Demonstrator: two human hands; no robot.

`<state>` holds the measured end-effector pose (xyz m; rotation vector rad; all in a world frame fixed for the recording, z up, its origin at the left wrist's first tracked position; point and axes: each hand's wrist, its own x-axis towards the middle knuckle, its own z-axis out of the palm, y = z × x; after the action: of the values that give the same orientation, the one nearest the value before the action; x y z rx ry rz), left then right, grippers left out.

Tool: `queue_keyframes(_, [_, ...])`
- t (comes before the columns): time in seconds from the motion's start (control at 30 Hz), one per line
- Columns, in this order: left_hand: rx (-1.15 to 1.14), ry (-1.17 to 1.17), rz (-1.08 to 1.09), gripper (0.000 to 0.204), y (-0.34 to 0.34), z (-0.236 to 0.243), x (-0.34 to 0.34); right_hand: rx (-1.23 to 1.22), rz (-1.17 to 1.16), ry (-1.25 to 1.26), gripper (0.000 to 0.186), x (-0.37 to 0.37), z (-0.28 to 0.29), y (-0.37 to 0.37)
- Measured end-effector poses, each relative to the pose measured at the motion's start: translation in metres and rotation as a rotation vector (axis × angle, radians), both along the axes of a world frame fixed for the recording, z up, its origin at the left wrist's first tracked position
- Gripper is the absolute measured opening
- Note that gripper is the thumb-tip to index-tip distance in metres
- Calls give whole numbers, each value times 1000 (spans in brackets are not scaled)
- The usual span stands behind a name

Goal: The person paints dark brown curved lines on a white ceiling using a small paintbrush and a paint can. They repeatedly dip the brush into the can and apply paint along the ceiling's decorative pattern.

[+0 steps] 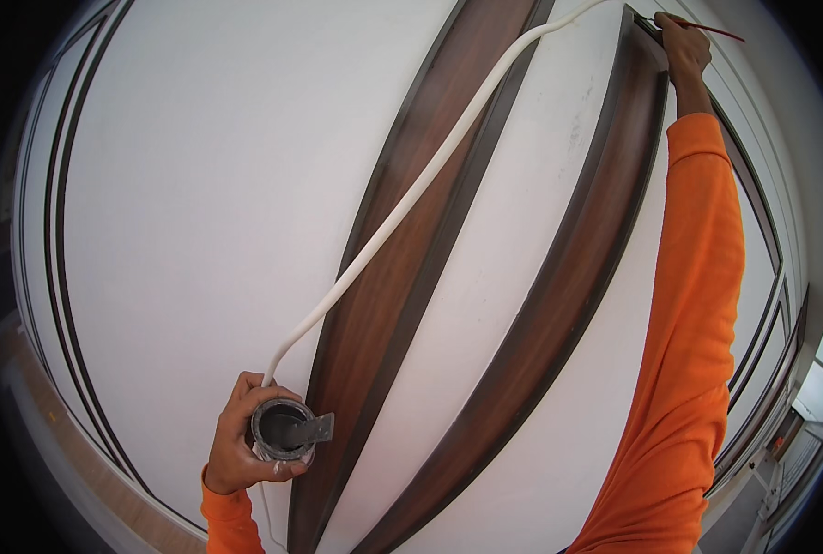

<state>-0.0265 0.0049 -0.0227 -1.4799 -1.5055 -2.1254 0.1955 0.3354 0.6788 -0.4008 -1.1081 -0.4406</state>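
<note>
My left hand (232, 451) is wrapped round a small round pot (257, 434) at the lower left. Dark grey paint (278, 430) lies inside, and a flat grey strip (321, 427) juts over the rim on the right. High at the upper right, my right hand (685, 54) pinches a thin paintbrush with a red handle (724, 33). Its bristle end is at the top of a dark-edged brown wood-look panel (582, 231); the fingers partly hide it, so contact is unclear. Both arms wear orange sleeves.
A white hose or cable (421, 185) slants from beside my left hand to the top, crossing a second brown panel (375, 305). White wall (217, 185) surrounds both panels. Dark trim lines (60, 212) run down the left, and a floor edge (88, 489) shows at lower left.
</note>
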Motion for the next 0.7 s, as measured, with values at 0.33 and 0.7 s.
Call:
queue_keyframes(0.33, [3, -25, -7, 70, 0, 0, 2, -5, 85, -81, 54, -5, -3, -3])
queue_keyframes(0.7, [-3, -49, 45, 71, -4, 0, 6, 147, 528, -48, 25, -35, -67, -50])
